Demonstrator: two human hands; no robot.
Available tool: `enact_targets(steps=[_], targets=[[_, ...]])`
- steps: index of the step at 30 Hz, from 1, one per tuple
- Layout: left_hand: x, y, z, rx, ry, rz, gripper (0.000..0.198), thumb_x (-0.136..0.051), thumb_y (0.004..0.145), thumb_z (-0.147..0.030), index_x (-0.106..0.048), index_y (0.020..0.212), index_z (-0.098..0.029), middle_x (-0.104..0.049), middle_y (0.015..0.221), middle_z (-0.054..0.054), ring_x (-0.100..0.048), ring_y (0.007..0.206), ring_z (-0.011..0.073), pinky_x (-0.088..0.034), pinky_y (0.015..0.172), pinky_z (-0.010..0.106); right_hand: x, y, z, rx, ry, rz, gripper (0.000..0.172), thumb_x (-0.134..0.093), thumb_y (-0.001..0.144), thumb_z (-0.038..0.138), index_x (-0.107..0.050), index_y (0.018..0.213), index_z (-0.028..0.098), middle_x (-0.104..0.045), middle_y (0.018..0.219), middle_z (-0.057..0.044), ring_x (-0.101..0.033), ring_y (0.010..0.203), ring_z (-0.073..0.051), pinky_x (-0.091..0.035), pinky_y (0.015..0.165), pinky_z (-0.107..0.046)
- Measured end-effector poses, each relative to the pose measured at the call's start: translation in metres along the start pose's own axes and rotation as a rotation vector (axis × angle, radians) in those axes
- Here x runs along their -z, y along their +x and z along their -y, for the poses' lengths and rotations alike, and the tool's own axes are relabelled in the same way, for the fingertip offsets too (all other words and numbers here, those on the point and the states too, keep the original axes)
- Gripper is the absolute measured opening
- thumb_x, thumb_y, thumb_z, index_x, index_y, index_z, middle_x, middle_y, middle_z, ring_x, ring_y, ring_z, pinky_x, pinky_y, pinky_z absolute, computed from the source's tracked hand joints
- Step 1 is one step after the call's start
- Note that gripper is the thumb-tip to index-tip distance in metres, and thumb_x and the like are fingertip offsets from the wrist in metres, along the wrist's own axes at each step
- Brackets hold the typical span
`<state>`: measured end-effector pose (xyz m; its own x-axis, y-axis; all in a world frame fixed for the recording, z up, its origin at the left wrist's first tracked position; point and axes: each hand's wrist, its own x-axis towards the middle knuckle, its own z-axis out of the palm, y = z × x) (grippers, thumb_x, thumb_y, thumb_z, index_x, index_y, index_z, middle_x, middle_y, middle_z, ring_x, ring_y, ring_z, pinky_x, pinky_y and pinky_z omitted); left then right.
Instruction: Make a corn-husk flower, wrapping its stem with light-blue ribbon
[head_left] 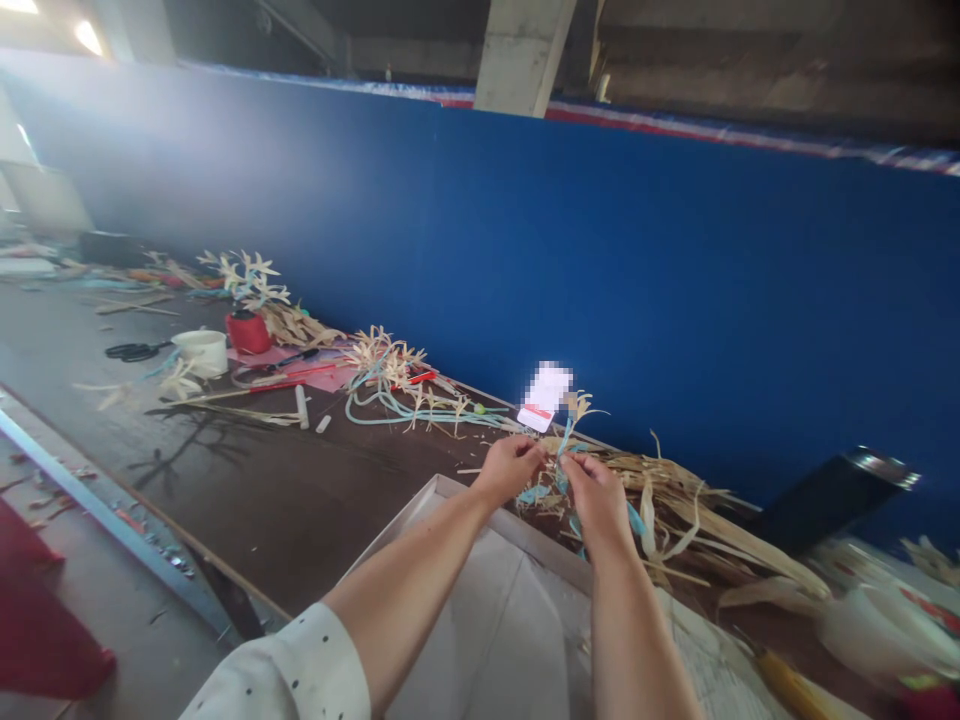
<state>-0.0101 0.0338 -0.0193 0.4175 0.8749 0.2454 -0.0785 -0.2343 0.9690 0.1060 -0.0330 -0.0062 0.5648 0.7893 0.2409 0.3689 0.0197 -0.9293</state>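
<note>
My left hand and my right hand are close together above the dark worktable. Both pinch a small bundle of dried straw-coloured leaf strips bound with a light blue cord. The strips stick up between the fingertips towards the blue wall. A heap of dried husk strips lies just right of my right hand. A white tray sits under my forearms.
Further left on the table lie finished straw flowers on blue stems, a red pot, a white cup, black scissors and red-handled tools. A blue wall runs behind. A black cylinder lies at right.
</note>
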Motion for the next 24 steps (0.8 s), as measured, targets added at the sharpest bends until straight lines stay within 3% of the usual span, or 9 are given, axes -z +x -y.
enact_targets(steps=[2,6,11,18,24], targets=[[0.005,0.001,-0.005,0.037,-0.1,-0.001,0.034,-0.053,0.074,-0.042,-0.066,0.08,-0.012,-0.057,0.064,0.002,-0.049,0.059,0.009,-0.038,0.057,0.02,-0.001,0.0,-0.003,-0.052,0.12,0.03,0.037,-0.062,0.065,0.045,-0.068,0.086,0.016,-0.06,0.056,0.001,-0.051,0.052,-0.015,-0.038,0.05,-0.025],[0.009,0.003,-0.007,0.099,-0.295,0.138,0.046,-0.057,0.071,-0.048,-0.065,0.1,-0.012,-0.057,0.07,0.002,-0.045,0.059,0.0071,-0.037,0.058,0.02,-0.005,-0.002,-0.001,-0.12,0.253,0.105,0.039,-0.066,0.062,0.044,-0.067,0.09,0.017,-0.062,0.06,0.001,-0.053,0.051,-0.015,-0.039,0.047,-0.025],[0.009,0.006,-0.002,0.11,-0.364,0.187,0.045,-0.064,0.064,-0.048,-0.066,0.088,-0.01,-0.053,0.065,0.0,-0.041,0.055,0.0051,-0.031,0.054,0.019,-0.007,-0.005,0.001,-0.107,0.171,0.157,0.045,-0.064,0.063,0.049,-0.067,0.093,0.015,-0.063,0.061,-0.001,-0.053,0.05,-0.015,-0.039,0.046,-0.025],[0.014,0.01,0.0,0.118,-0.352,0.182,0.045,-0.069,0.057,-0.048,-0.065,0.081,-0.01,-0.053,0.062,-0.001,-0.038,0.051,0.0042,-0.026,0.05,0.02,-0.007,-0.005,0.006,0.033,0.051,0.146,0.037,-0.063,0.066,0.046,-0.068,0.088,0.016,-0.067,0.075,-0.004,-0.06,0.074,-0.02,-0.044,0.069,-0.03],[0.015,0.011,0.001,0.103,-0.306,0.152,0.037,-0.069,0.059,-0.043,-0.062,0.074,-0.01,-0.048,0.056,-0.003,-0.035,0.051,0.0043,-0.025,0.051,0.02,-0.003,-0.012,0.024,0.079,-0.208,0.128,0.031,-0.059,0.068,0.045,-0.067,0.078,0.017,-0.062,0.062,-0.001,-0.054,0.061,-0.017,-0.04,0.06,-0.027]])
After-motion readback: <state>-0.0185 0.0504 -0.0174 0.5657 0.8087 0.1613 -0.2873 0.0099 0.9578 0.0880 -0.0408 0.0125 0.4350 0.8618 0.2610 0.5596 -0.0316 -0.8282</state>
